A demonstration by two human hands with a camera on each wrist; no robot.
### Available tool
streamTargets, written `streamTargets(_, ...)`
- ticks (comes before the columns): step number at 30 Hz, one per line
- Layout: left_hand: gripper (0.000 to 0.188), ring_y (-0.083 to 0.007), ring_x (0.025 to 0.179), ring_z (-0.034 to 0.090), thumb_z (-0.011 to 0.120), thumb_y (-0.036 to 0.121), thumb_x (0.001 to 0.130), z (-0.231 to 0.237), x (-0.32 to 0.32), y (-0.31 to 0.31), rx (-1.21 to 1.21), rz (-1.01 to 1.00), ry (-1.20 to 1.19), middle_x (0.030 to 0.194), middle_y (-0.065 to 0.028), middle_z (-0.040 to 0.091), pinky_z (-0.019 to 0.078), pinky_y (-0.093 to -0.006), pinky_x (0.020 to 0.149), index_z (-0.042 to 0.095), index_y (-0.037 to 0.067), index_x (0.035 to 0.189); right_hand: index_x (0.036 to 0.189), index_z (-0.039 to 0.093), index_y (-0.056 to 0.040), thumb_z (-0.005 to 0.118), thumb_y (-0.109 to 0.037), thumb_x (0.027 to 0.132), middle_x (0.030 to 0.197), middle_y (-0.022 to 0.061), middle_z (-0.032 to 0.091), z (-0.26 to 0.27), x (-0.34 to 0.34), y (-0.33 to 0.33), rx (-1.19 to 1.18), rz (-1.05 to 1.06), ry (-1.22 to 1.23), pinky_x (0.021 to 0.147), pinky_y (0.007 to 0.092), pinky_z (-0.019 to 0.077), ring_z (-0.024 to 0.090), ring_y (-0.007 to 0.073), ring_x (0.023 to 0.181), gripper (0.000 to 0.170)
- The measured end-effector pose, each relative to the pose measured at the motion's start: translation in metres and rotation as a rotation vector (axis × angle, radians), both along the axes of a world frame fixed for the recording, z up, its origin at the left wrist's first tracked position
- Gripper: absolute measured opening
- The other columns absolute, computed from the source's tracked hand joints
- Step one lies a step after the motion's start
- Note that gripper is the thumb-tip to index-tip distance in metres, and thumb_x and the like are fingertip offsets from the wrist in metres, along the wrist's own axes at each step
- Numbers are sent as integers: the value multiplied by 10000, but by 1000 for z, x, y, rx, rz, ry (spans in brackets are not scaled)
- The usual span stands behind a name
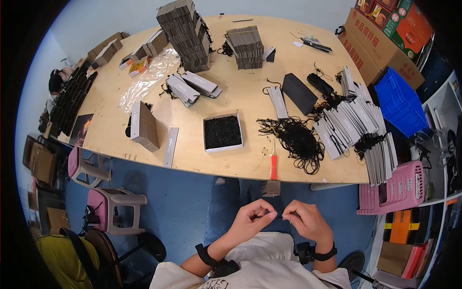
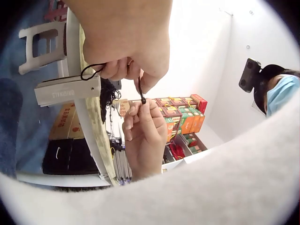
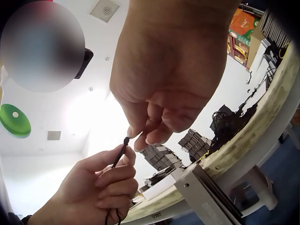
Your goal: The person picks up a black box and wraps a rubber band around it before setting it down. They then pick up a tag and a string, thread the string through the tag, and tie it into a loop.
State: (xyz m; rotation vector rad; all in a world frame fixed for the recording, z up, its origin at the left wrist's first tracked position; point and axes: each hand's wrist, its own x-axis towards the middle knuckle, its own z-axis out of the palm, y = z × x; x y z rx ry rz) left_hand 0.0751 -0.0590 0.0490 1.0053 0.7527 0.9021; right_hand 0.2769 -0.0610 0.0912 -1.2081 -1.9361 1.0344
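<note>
Both hands are raised close together in front of the body, below the table's front edge. My left hand [image 1: 251, 222] pinches a thin black cord [image 2: 141, 89], and a loop of it hangs out past the curled fingers. At the cord's small knot [image 3: 126, 140], the thumb and fingertips of my right hand [image 1: 309, 220] pinch the end. A stack of grey tags [image 1: 271, 188] with printed lettering shows at the table's edge, just beyond the hands; what supports it is unclear.
On the table [image 1: 192, 161] are a white box of black bits [image 1: 222, 131], an orange-handled tool [image 1: 274, 166], a heap of black cords [image 1: 301, 144], fanned tags [image 1: 349, 120] and tall tag stacks [image 1: 185, 36]. A pink basket [image 1: 394, 189] stands at the right.
</note>
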Motion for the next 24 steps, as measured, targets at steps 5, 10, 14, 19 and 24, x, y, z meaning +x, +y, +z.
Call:
streamTargets(5,121,13,541,287,627,59,924,6,-3,2,66,-14,61,599,104,399,208,-188,498,637,39,1043,878,569,-25,650,-9,832,764,101,620,-2,0,-1,-3,-18,14,568,332,484,629,263,647,95)
streamTargets(10,158,9,563,343,665,95,905,0,-2,0,136,-3,170,720,49,581,272,-184,483,673,6,1035,884,565,-22,647,0,830,770,102,623,-1,0,-2,29,-17,-3,566,331,486,634,263,652,101)
streamTargets(14,94,20,575,335,657,44,904,6,1,0,106,25,133,642,75,507,237,-180,491,673,-17,974,885,560,-18,644,7,829,777,102,625,-3,0,-2,43,-26,6,565,330,490,638,264,656,104)
streamTargets(19,113,18,555,303,665,52,902,2,1,-2,103,23,177,620,95,455,219,-187,490,682,-11,995,884,554,-14,638,12,831,775,102,625,-5,0,-1,32,-42,8,567,329,493,641,259,658,103)
streamTargets(24,129,12,545,267,675,57,897,4,0,-2,106,39,222,598,112,381,190,-200,483,694,-1,1010,887,551,-10,631,11,836,773,102,625,-7,-1,-1,41,-54,18,573,329,494,643,258,664,98)
